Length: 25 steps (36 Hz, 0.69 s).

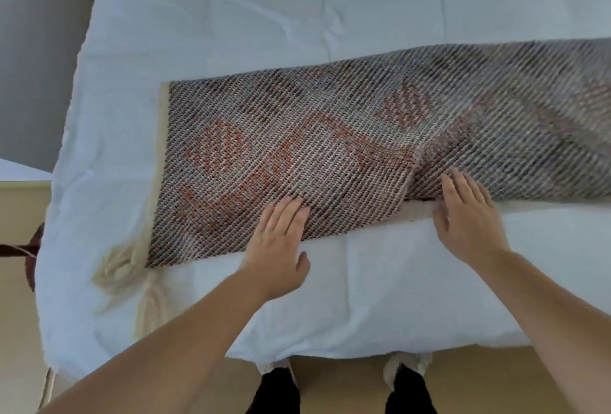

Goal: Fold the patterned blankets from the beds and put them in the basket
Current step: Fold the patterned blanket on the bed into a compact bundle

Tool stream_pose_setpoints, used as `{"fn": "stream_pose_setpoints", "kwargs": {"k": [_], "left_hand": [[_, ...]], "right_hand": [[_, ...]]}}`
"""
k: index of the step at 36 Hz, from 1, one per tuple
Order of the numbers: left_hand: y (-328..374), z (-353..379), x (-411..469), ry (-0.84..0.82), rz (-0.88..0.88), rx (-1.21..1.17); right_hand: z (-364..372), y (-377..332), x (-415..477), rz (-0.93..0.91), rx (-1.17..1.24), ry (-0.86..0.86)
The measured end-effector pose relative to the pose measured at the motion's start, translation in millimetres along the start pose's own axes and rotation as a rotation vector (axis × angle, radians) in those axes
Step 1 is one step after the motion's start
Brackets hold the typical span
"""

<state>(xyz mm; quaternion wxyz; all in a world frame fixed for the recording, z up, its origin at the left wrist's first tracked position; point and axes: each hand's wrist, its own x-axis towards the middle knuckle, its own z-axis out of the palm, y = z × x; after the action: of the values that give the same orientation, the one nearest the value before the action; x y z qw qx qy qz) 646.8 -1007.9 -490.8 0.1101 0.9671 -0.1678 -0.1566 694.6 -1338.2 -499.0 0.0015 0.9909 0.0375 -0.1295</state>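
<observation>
Hands [277, 241] flat on patterned blanket [297, 155], white bed [231, 16]

Patterned blanket [330, 149], centre of frame: coarse woven cloth, matt, with a ribbed diagonal texture in grey, cream and rust-red yarn; its cream border [161, 135] at left is plainer, flatter cloth; tassels [115, 268] at lower left are soft, loose yarn; bed sheet [231, 16] beneath: smooth white cloth, matt, lightly creased; floor [20, 331] at lower left: smooth, pale, wood-like finish.
</observation>
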Motion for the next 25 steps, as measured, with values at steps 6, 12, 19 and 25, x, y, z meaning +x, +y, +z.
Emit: {"fn": "stream_pose_setpoints", "kwargs": {"k": [6, 12, 19, 25], "left_hand": [[94, 8, 67, 0.032, -0.026, -0.006], [156, 19, 110, -0.044, -0.231, -0.070], [172, 25, 105, -0.203, -0.336, 0.014], [199, 25, 117, -0.140, -0.264, -0.038]], "right_hand": [[0, 76, 18, -0.037, -0.088, -0.044], [-5, 137, 29, -0.223, -0.242, -0.142], [-9, 200, 12, -0.435, -0.258, -0.199], [-24, 219, 14, -0.465, -0.213, -0.359]]}}
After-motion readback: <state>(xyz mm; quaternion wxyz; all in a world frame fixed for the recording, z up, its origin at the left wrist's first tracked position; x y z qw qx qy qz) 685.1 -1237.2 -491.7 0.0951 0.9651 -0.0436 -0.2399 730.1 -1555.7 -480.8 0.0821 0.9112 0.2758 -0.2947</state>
